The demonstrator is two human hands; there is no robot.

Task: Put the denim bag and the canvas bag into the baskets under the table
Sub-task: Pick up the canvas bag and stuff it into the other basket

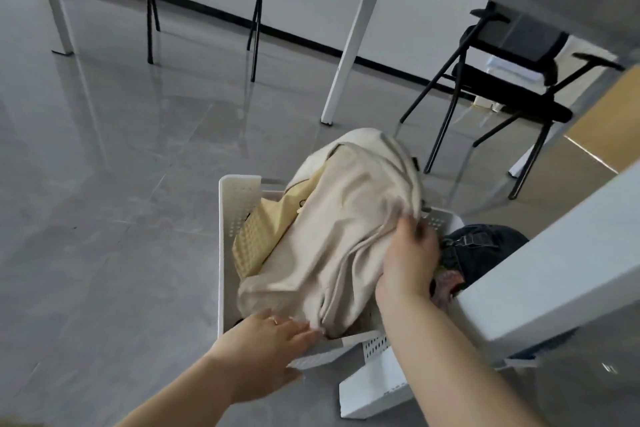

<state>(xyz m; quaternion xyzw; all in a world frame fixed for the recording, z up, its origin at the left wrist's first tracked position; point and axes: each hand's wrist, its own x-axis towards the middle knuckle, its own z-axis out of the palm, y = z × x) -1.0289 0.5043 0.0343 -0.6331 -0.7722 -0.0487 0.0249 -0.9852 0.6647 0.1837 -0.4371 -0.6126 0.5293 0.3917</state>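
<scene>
The soft cream canvas bag (346, 236) lies on top of the white plastic basket with little holes (239, 204), poking over the far rim. The right hand (410, 253) pinches its cloth, likely to push it down. The left hand (270, 340) lies spread at the near rim. The dark blue denim bag (481, 246) sits just beside (half hidden by the white table leg (554, 260)). Open floor lies left.

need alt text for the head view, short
Two bare hands press a cream canvas bag into a white perforated basket on a grey floor: right hand gripping its edge, left hand at the near rim. A dark denim bag lies just right, beside a white table leg.
</scene>
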